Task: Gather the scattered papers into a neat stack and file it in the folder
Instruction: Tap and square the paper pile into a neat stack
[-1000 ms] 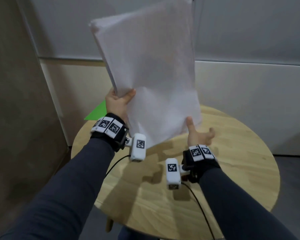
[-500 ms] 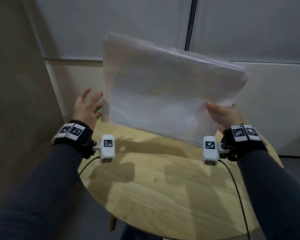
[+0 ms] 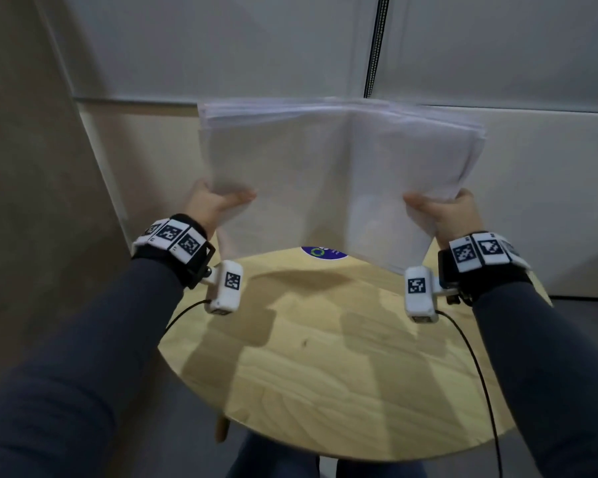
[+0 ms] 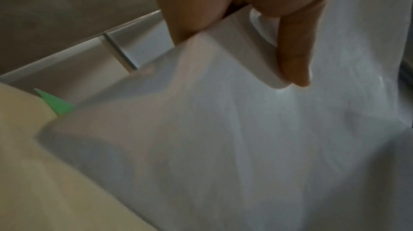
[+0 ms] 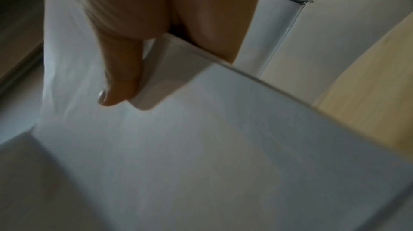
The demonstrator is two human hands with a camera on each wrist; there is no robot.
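A thick stack of white papers point(image 3: 332, 174) stands on its long edge above the round wooden table point(image 3: 325, 367), sagging a little along the middle. My left hand point(image 3: 214, 205) grips its left side, thumb on the near face. My right hand point(image 3: 439, 210) grips the right side the same way. In the left wrist view my thumb point(image 4: 292, 54) presses on the papers point(image 4: 223, 146). The right wrist view shows my thumb point(image 5: 120, 75) on the papers point(image 5: 201, 146). A green folder corner point(image 4: 55, 104) peeks out behind the stack's lower left.
A round blue sticker point(image 3: 323, 252) lies on the table's far side, just under the stack. Grey and cream wall panels point(image 3: 221, 46) stand close behind the table. Cables run from both wrist cameras over the table's edges.
The stack went from upright in my left hand alone to lying long side across. My right hand took its right end, my left let go briefly and now grips the left end.
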